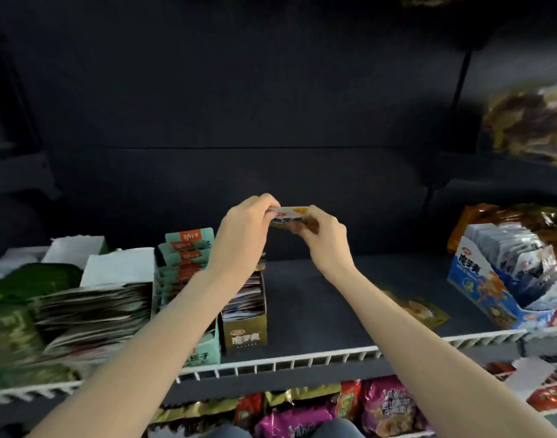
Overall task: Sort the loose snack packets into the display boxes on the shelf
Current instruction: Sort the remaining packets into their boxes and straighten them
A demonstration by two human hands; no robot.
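My left hand (pixel 245 229) and my right hand (pixel 323 233) together hold a small stack of snack packets (pixel 290 216) above the shelf, fingers pinching its two ends. Just below stands a gold display box (pixel 245 333), filled with upright packets. A teal display box (pixel 184 263) with orange-labelled packets stands to its left. One loose gold packet (pixel 421 309) lies flat on the dark shelf (pixel 318 298) to the right of my right forearm. A blue display box (pixel 479 279) full of packets stands at the far right.
Stacked silver-brown packets (pixel 91 314), white boxes (pixel 119 267) and green bags (pixel 24 286) fill the left of the shelf. A white wire rail (pixel 286 361) runs along the shelf front. Purple and red bags (pixel 387 406) sit on the lower shelf. Bagged snacks (pixel 530 121) hang at the upper right.
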